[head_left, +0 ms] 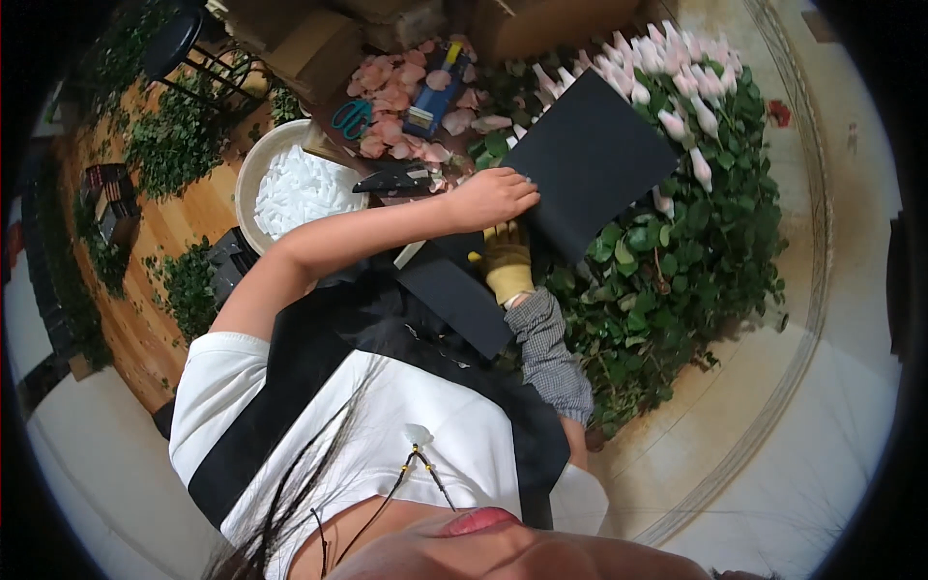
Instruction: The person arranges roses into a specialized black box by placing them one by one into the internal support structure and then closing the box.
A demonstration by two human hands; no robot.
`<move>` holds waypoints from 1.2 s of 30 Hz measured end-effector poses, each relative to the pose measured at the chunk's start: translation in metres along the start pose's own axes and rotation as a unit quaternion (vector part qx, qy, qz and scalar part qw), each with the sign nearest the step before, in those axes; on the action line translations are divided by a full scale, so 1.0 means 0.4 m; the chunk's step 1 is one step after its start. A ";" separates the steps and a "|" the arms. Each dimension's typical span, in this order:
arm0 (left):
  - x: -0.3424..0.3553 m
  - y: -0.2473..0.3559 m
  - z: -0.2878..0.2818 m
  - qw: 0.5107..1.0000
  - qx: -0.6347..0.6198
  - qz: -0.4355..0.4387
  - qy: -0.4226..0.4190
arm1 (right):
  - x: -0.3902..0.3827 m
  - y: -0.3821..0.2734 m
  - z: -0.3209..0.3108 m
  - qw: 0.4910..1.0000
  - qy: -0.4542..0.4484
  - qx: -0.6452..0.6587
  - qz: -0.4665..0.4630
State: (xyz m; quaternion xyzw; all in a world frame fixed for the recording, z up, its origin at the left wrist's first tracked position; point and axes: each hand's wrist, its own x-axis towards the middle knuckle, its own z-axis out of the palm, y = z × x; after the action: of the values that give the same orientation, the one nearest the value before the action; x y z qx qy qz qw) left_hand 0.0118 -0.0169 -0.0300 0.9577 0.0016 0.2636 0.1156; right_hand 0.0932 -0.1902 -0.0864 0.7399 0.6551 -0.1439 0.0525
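Observation:
My bare left hand (498, 201) reaches across from the left, its fingers closed at the near left edge of a large black sheet (594, 155). The sheet slants up to the right, and its lower edge bends. Just below is my right hand (506, 263) in a yellow glove, with a checked sleeve on the forearm. Its fingers look curled, partly hidden under my left hand, and I cannot make out what they hold. A black flat panel (459, 295) lies at my lap. Beyond the sheet are pale pink roses (691, 82) with white sleeves on the buds.
A round tub (244, 184) of white pieces stands at the left. Pink petals (387, 82), teal scissors (351, 118) and a blue box (435, 101) lie ahead. Green leaves (667, 256) spread at the right. Behind the tub stands a black stool (174, 46) amid foliage on the floor.

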 end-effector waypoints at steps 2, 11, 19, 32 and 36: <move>0.030 -0.002 0.013 0.992 -0.007 -0.032 -0.124 | -0.011 0.000 -0.023 1.000 0.016 -0.014 -0.011; -0.097 -0.279 -0.372 0.949 0.034 -0.253 0.184 | -0.017 0.007 -0.081 0.999 0.013 0.034 0.016; -0.426 -0.661 -0.408 0.832 0.152 -0.533 -0.031 | -0.012 -0.001 -0.070 1.000 0.017 0.009 -0.004; -0.250 -0.212 -0.404 0.768 -0.417 -0.466 -0.136 | -0.023 0.001 -0.073 0.999 0.010 0.038 0.021; -0.210 -0.164 -0.101 0.537 -0.648 -0.414 -0.347 | -0.037 0.018 -0.065 0.998 0.012 0.033 0.048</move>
State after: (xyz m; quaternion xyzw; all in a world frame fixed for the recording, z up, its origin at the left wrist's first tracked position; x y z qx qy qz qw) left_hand -0.0772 0.0506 -0.0532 0.5301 0.1866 -0.2374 0.7923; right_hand 0.1024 -0.1984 -0.0584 0.7734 0.6144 -0.1538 0.0267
